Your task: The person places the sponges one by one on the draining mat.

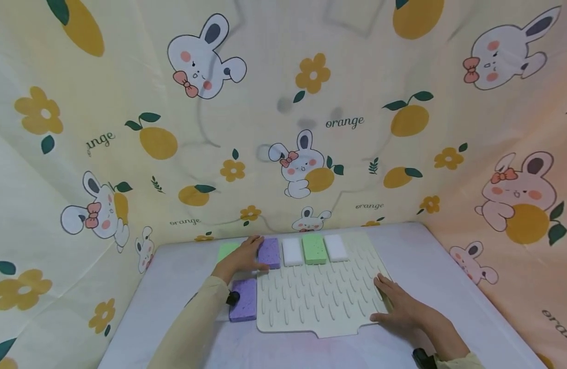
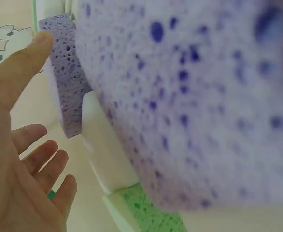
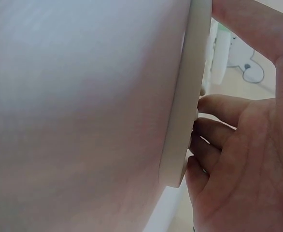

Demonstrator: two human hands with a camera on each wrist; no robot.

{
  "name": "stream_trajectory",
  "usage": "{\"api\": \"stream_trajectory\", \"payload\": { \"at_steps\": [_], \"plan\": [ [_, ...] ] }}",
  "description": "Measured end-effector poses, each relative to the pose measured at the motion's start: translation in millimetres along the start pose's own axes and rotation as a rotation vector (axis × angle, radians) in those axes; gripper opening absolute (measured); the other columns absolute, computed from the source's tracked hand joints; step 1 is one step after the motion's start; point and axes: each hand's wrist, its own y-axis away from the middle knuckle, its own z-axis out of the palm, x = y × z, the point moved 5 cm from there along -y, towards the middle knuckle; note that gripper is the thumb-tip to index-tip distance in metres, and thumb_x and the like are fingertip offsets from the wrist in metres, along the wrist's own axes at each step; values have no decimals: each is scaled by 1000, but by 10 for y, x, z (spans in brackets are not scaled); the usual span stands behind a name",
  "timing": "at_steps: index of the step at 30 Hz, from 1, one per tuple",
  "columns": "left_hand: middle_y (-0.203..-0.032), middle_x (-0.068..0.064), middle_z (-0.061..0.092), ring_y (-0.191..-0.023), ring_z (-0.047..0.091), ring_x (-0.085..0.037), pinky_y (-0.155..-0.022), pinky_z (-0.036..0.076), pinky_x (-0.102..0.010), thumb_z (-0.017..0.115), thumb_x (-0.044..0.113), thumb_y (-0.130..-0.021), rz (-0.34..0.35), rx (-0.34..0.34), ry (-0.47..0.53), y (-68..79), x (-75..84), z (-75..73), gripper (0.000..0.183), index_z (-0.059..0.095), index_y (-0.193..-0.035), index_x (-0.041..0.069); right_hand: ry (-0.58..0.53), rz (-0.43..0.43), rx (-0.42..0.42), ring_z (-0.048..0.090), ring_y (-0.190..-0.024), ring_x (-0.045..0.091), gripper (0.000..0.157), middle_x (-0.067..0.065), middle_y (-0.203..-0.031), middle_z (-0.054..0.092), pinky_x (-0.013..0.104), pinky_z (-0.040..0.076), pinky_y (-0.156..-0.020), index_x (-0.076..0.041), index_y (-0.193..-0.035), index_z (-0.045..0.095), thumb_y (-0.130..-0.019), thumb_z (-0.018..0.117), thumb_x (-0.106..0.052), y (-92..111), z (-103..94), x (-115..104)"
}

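In the head view a cream ridged mat (image 1: 306, 327) lies flat. Along its far edge is a row of blocks: a purple sponge (image 1: 270, 253), a white block (image 1: 292, 252), a green sponge (image 1: 314, 249) and another white block (image 1: 336, 248). My left hand (image 1: 241, 260) is spread at the left side of that purple sponge; in the left wrist view its thumb touches the sponge (image 2: 68, 77) and its other fingers are loosely bent. With fingers spread, my right hand (image 1: 403, 306) rests at the mat's right edge; its fingertips touch the mat (image 3: 185, 106) in the right wrist view.
Left of the mat lie a second purple sponge (image 1: 243, 301), close under my left wrist, and a green sponge (image 1: 227, 250). A white block (image 2: 107, 145) shows between them. The white table (image 1: 412, 251) meets a printed curtain (image 1: 265, 102) behind and at both sides.
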Motion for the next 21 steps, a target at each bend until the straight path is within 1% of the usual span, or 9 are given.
{"api": "stream_trajectory", "payload": {
  "at_steps": [4, 9, 12, 16, 21],
  "plan": [
    [-165, -11, 21, -151, 22, -33, -120, 29, -50, 74, 62, -81, 28, 18, 2, 89, 13, -59, 106, 24, -160, 13, 1, 12, -2, 15, -143, 58, 113, 25, -163, 17, 73, 23, -111, -1, -156, 28, -75, 79, -61, 3, 20, 10],
    [-164, -12, 24, -149, 25, -35, -119, 31, -52, 73, 59, -84, 58, 51, 8, 220, 17, -137, 100, 27, -159, 11, 10, 41, -18, 14, -144, 58, 117, 24, -164, 15, 74, 24, -110, -4, -158, 26, -73, 78, -65, -19, 30, 29],
    [-164, -11, 24, -149, 26, -34, -119, 31, -51, 71, 60, -85, 50, 52, 11, 303, 8, -158, 97, 28, -159, 14, 14, 45, -20, 13, -144, 58, 117, 24, -164, 15, 74, 24, -110, -4, -158, 26, -73, 78, -65, -26, 29, 35],
    [-162, -10, 30, -148, 29, -33, -120, 30, -51, 72, 56, -87, 47, 64, 43, 423, -12, -169, 91, 32, -158, 16, 19, 28, -18, 14, -142, 60, 116, 26, -163, 16, 75, 25, -109, -2, -157, 27, -73, 78, -64, -30, 29, 27],
    [-160, -10, 34, -147, 31, -32, -121, 29, -50, 72, 51, -89, 38, 78, 65, 562, -67, -147, 84, 35, -157, 18, 11, 24, -18, 13, -142, 60, 116, 26, -163, 16, 75, 25, -109, -2, -157, 27, -73, 78, -64, -31, 37, 24]
  ]
}}
